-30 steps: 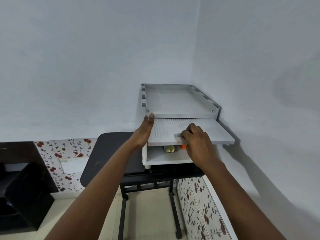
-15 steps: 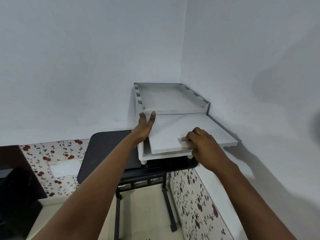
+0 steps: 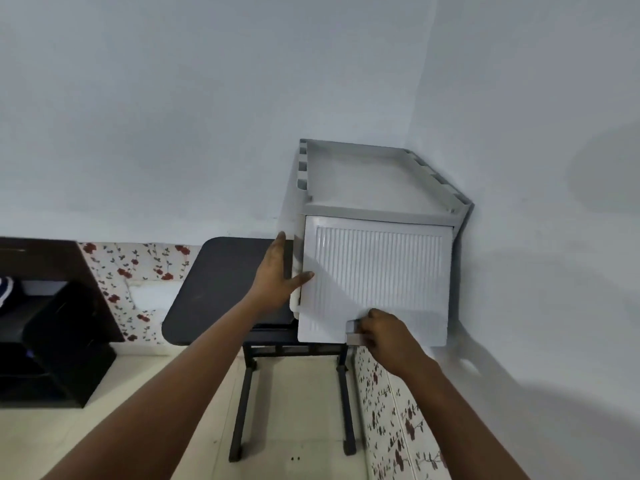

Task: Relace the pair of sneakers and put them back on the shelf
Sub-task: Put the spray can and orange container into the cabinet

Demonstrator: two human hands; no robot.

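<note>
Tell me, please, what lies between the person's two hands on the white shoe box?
In the head view, the ribbed white flap door spans between the left hand and right hand.

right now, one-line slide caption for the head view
Right hand grips the handle of the cabinet door; left hand steadies its left edge.

Two bare forearms in shot, no sleeves reaching the wrists. Left hand [image 3: 277,271] ringless, no watch or band. Right hand [image 3: 388,336] equally unadorned, nothing worn on fingers or wrist.
</note>
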